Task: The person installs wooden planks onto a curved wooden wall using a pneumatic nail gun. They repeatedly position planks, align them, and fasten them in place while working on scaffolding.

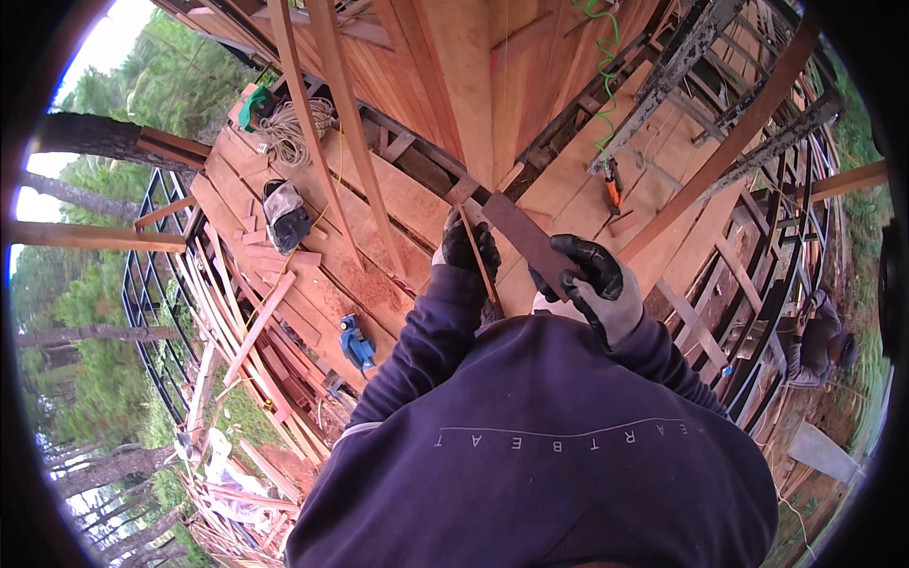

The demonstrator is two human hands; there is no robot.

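Note:
Both my hands wear black-and-grey work gloves. My left hand [471, 248] is closed around a narrow wooden strip [476, 248], held edge-on in front of my chest. In my right hand [601, 284] is a flat, dark brown rectangular board [526, 237], gripped near its lower end between thumb and fingers. The board slants up and left, its far end close to my left hand. The two pieces appear apart at their lower ends; whether they touch near the top I cannot tell.
Planks form the deck [544, 194] below a pointed wooden hull-like wall [492, 85]. Leaning posts [355, 123], a metal frame [668, 80], an orange-black air tool [613, 186], a blue power tool [357, 345], coiled rope [295, 131] and stacked offcuts surround me. Another person [816, 341] is at far right.

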